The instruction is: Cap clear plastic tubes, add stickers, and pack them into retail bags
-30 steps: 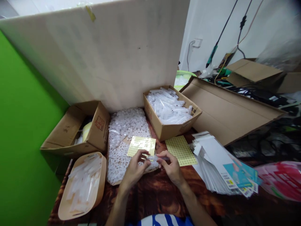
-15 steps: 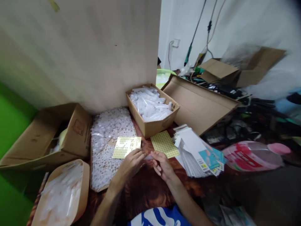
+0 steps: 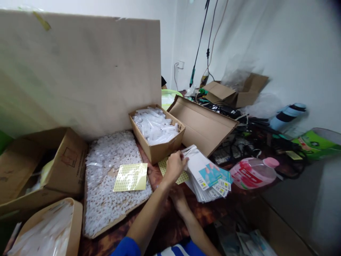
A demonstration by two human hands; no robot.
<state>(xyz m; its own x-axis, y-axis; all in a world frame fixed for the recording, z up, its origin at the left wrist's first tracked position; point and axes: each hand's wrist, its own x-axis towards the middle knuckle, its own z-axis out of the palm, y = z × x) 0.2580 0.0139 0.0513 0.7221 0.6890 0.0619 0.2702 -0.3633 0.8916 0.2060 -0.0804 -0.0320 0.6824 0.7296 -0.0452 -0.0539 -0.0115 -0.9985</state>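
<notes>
Left hand [image 3: 174, 166] sits just right of the frame's centre, its fingers bunched narrowly at the upper left end of a fanned stack of white packets [image 3: 195, 165]; whether it grips one cannot be told. Right hand [image 3: 178, 195] lies lower, partly hidden behind the left forearm, and what its fingers do cannot be made out. The stack rests on the dark reddish bench [image 3: 170, 225], right of centre, with blue printed ends toward the lower right. One yellow dotted sheet [image 3: 182, 178] shows between the left hand and the stack; another yellow sheet [image 3: 130, 177] lies on small white pieces [image 3: 106, 204] filling a shallow cardboard tray [image 3: 124, 217] left of centre. Above the hands stands a box [image 3: 162, 153] of clear tubes [image 3: 156, 124]. A pink-capped bottle [image 3: 253, 174] lies at right.
</notes>
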